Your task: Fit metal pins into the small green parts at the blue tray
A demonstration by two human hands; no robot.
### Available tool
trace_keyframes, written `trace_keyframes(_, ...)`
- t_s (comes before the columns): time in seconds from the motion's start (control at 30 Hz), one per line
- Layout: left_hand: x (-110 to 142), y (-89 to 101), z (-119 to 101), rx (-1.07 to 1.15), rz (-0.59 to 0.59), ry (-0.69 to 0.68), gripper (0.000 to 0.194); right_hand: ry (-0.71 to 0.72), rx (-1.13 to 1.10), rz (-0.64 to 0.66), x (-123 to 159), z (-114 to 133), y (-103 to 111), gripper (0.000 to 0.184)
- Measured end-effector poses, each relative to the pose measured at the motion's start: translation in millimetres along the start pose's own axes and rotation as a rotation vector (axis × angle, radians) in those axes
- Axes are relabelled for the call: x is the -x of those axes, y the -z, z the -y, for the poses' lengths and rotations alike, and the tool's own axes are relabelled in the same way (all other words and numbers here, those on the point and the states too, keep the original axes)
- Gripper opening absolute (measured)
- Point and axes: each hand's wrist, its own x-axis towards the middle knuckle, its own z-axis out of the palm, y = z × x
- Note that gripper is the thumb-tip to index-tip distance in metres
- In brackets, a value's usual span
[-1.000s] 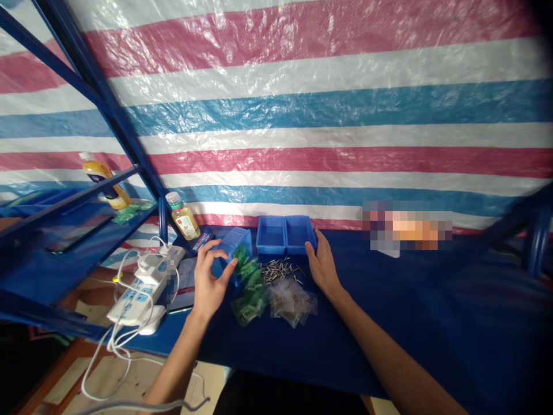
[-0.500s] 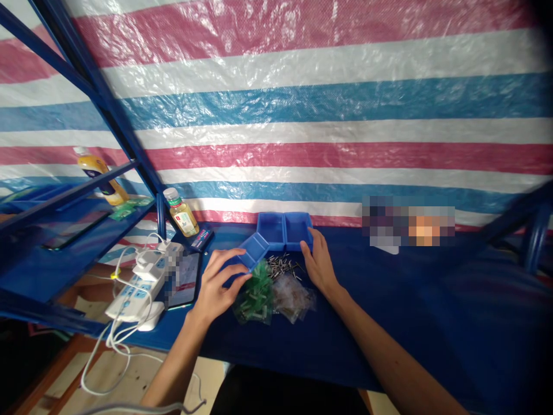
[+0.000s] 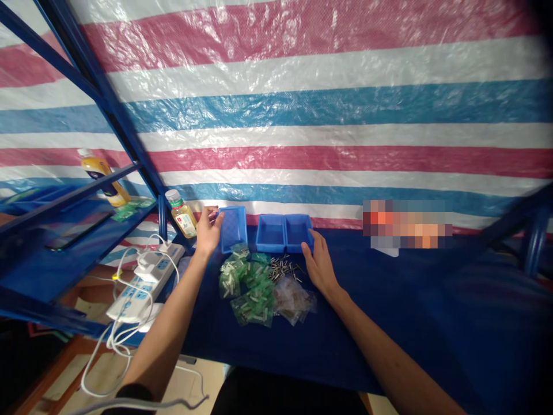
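Three smooth, rectangular plastic bins (image 3: 271,233) stand before us. Our left hand (image 3: 209,229) is half curled at the left bin's (image 3: 233,227) edge; whether it grips, we cannot tell. Our right hand (image 3: 319,262), loosely open, touches the right bin's (image 3: 299,230) corner. Crinkly green packets (image 3: 254,304), clear packets (image 3: 294,301) and slim metal pins (image 3: 281,268) lie nearer us on the blue table (image 3: 345,351), a glossy striped sheet (image 3: 302,115) behind. Half a second ago, the left bin tilted over the green packets, which now spread farther left.
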Motion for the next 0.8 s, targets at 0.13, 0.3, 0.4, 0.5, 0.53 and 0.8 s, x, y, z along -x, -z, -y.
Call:
trace_keyframes(0.13, -29.9, -19.8, 15.2, -0.17, 0.055, 0.14, 0.025, -0.007, -0.013, -0.014, -1.0, -2.0, -0.3, 0.063)
trace_keyframes(0.3, -31.7, -45.6, 28.1, -0.205, 0.17, 0.212, 0.033, -0.02, -0.027, -0.004, -1.0, 0.0, 1.5, 0.063)
trace_keyframes(0.4, -21.5, -52.2, 32.5, -0.177, 0.233, 0.21, 0.04, -0.019, -0.033, 0.011, -0.8, 2.0, 2.6, 0.064)
trace_keyframes(0.5, -10.3, -47.6, 31.0, -0.156, 0.29, 0.198, 0.047, -0.017, -0.031, 0.009, -1.0, 2.2, 2.9, 0.064)
trace_keyframes(0.53, -6.7, -43.6, 29.2, -0.155, 0.303, 0.188, 0.049, -0.016, -0.03, 0.008, -1.3, 1.8, 3.0, 0.063)
trace_keyframes(0.8, 32.7, -1.5, 15.5, -0.258, 0.31, -0.143, 0.048, -0.014, -0.029, -0.021, -3.8, -4.2, 3.7, 0.063)
